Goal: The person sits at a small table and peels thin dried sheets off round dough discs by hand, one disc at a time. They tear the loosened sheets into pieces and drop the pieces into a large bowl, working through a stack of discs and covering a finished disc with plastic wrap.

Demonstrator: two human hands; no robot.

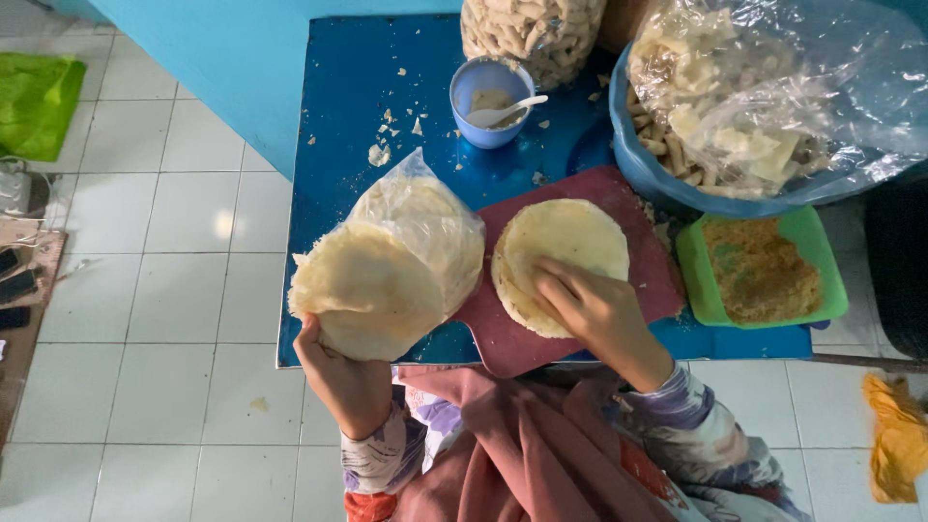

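Holding a bag of wrappers (396, 261) from below, left hand (340, 372) is closed around the bag's near edge, thumb up against the pale round sheets spilling out of the clear plastic. Bag sits tilted over the front left part of the blue bench (358, 87), partly overhanging its edge.

Right hand (590, 309) is flat, fingers (553, 290) loosely spread and pressing on a single round wrapper (556, 251); not gripping anything. That wrapper lies on a dark red cutting board (619, 198), just beside the bag, to its right.

Around:
- green tray (831, 300) of brown crumbs, just right of the board, touching its edge
- blue basin (657, 179) behind the tray, lined with clear plastic and full of pale rolled pieces
- small blue cup (469, 92) with a white spoon (512, 108), behind the board
- clear bag of finger-shaped snacks (532, 34) at the back edge
- crumbs scattered on the bench near the cup

Board area between both hands is unobstructed; the tray and basin crowd the right side. White tiled floor (174, 290) to the left, a green cloth (34, 101) on it.
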